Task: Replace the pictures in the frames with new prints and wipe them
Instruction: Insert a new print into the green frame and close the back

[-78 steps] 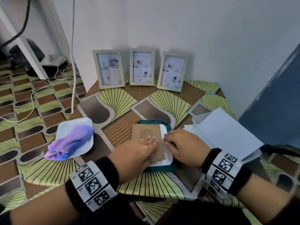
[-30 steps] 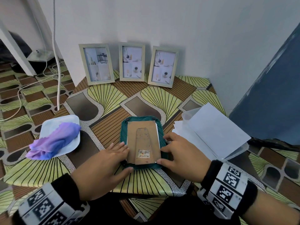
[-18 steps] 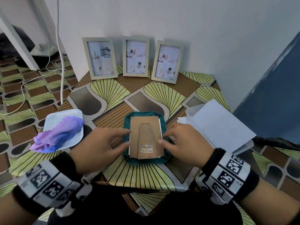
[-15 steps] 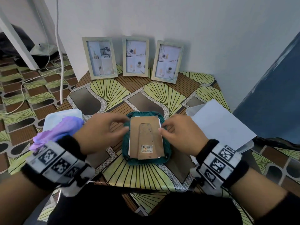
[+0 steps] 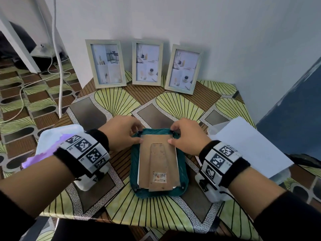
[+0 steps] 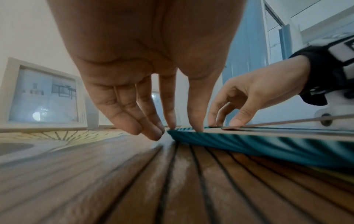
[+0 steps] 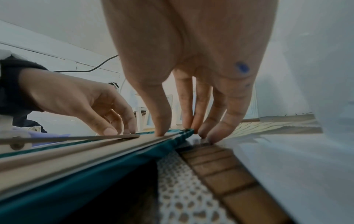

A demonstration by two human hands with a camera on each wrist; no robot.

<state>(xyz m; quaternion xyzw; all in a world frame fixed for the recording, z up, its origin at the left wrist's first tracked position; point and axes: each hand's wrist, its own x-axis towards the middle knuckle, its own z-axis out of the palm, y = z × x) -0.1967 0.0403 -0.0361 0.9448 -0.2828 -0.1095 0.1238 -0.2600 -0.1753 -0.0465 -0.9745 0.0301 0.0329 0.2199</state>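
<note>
A picture frame point(image 5: 158, 159) lies face down on a teal cloth point(image 5: 182, 171) at the table's middle, its brown cardboard backing and folded stand facing up. My left hand point(image 5: 139, 136) pinches the frame's far left corner, thumb on the backing and index finger at the far edge. My right hand point(image 5: 171, 136) pinches the far right corner the same way. In the left wrist view the left hand point(image 6: 184, 128) has its other fingers on the table beside the cloth point(image 6: 268, 141). In the right wrist view the right hand point(image 7: 174, 130) presses its thumb on the backing point(image 7: 76, 150).
Three light-framed pictures point(image 5: 106, 64) point(image 5: 147, 62) point(image 5: 184, 66) stand against the back wall. A purple cloth point(image 5: 41, 155) lies on a white tray point(image 5: 52, 136) at the left. White sheets point(image 5: 248, 146) lie at the right. A white cable point(image 5: 59, 66) hangs at the left.
Both hands have slid from the frame's near end along its sides to the far corners. The frame stays on the teal cloth.
</note>
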